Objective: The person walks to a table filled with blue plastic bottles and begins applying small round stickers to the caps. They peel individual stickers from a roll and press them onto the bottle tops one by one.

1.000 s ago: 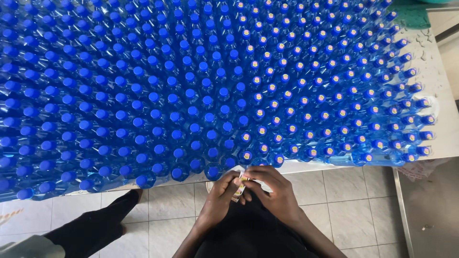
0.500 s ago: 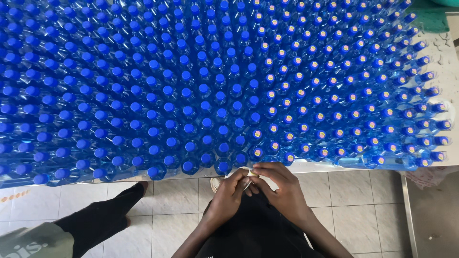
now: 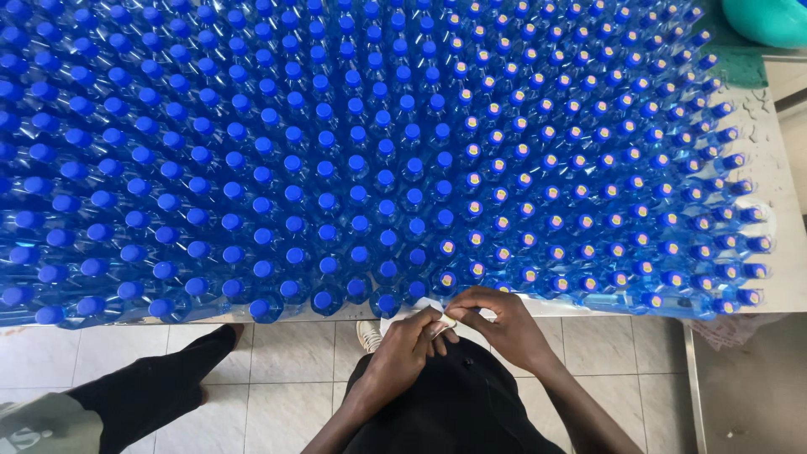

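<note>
Since half a second ago my view has slid slightly, so the bottles (image 3: 361, 168) sit a little lower in frame; my hands have stayed together at the desk's (image 3: 786, 210) near edge. My left hand (image 3: 402, 353) and right hand (image 3: 500, 324) meet just below the front row, each grip pinched shut on a small pale sheet of stickers (image 3: 439, 318), partly hidden by fingers. The bottles are clear blue plastic with round, ridged blue caps, packed upright in tight rows; caps to the right carry small round stickers (image 3: 555, 220), those to the left are bare. The desk is white and scuffed. Below lies a floor (image 3: 286, 353) of pale square tiles, with another person's dark-trousered leg (image 3: 160, 382) at lower left.
</note>
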